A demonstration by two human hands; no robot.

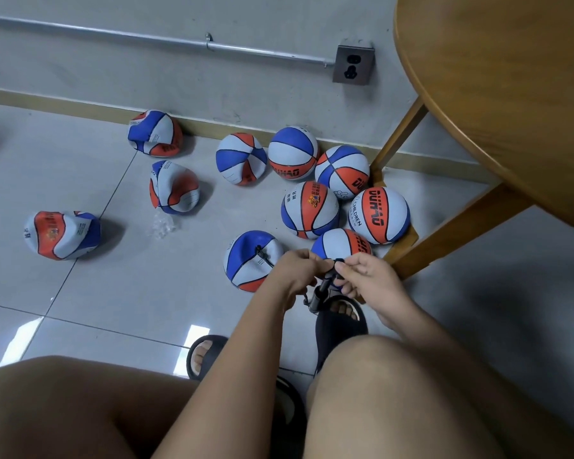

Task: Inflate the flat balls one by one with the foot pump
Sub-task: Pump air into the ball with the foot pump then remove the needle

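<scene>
While the left hand (297, 273) and right hand (370, 279) pinch the pump (317, 298) top — I'd keep its hose (264, 258) seated in the ball (246, 246).

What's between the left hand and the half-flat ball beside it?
Head view: a black hose runs from the valve of the half-flat ball into the left hand, over bare tile. The right hand pinches the top of the foot pump.
</scene>
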